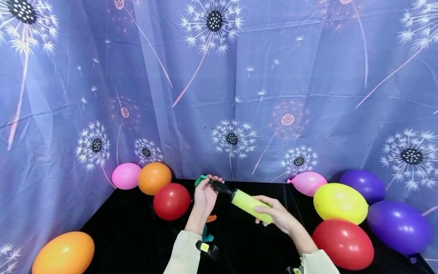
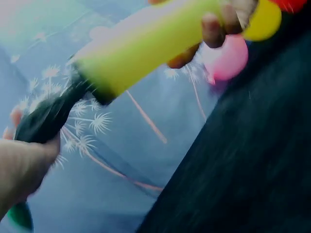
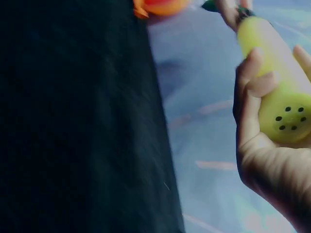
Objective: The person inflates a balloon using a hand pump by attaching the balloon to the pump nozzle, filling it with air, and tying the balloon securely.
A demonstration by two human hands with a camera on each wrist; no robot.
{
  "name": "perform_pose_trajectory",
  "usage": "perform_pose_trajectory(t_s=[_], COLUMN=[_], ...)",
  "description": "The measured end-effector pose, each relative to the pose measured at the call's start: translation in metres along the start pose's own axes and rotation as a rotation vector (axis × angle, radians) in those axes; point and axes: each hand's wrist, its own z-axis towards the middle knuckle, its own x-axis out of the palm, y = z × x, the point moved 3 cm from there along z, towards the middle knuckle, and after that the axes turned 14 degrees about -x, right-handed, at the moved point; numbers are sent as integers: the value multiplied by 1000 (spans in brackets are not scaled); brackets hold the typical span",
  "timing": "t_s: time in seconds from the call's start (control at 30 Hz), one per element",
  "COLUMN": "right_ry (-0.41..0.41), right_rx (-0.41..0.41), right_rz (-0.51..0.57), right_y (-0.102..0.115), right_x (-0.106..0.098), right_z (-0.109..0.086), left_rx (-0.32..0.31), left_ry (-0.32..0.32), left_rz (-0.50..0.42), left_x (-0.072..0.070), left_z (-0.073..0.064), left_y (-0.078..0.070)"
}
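Note:
A yellow-green hand balloon pump (image 1: 247, 203) is held at a slant above the black table. My right hand (image 1: 278, 214) grips its barrel, fingers and thumb wrapped round it; the holed end cap (image 3: 290, 119) faces the right wrist camera. At the other end, my left hand (image 1: 205, 198) holds the black nozzle (image 1: 221, 188) between thumb and fingers. A limp green balloon (image 1: 200, 180) pokes out past the left fingers at the nozzle tip. In the left wrist view only the lower edge of this green balloon (image 2: 20, 216) shows under the hand.
Uninflated orange (image 1: 211, 218) and teal (image 1: 207, 236) balloons lie on the black cloth (image 1: 137, 236) by the left wrist. Inflated balloons sit left, including a red one (image 1: 172, 201), and right, including a yellow one (image 1: 340, 203). A dandelion-print curtain (image 1: 191, 125) hangs behind the table.

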Motion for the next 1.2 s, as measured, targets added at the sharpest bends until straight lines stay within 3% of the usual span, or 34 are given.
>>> perform_pose_trajectory(t_s=[0.13,0.2,0.27,0.33,0.47,0.57,0.63,0.87,0.93,1.0,1.1,1.2], right_ry=[-23,-29,-18,-8,-1,2,4,-3,-8,-16,-13,-11], right_rx=[78,100,105,102,90,81,80,59,55,60,68,68], right_rz=[83,101,110,138,188,193,184,105,89,85,74,51], right_y=[-9,-10,-10,-8,-7,-6,-6,-8,-8,-8,-8,-6], right_x=[25,35,43,47,48,47,46,45,46,46,49,54], right_z=[6,8,9,10,10,10,10,9,9,8,8,11], left_rx=[153,178,167,119,-4,-69,-96,-145,-129,-76,82,225], left_ry=[-158,-219,-220,-164,46,167,205,223,193,122,-104,-332], left_rz=[77,87,72,75,53,-1,-28,-81,-44,19,74,58], left_x=[-1,-4,-7,-10,-15,-21,-23,-22,-19,-15,-10,-7], left_z=[4,6,7,7,7,6,5,0,0,2,5,8], left_y=[-4,-7,-11,-15,-24,-30,-31,-32,-30,-25,-18,-13])
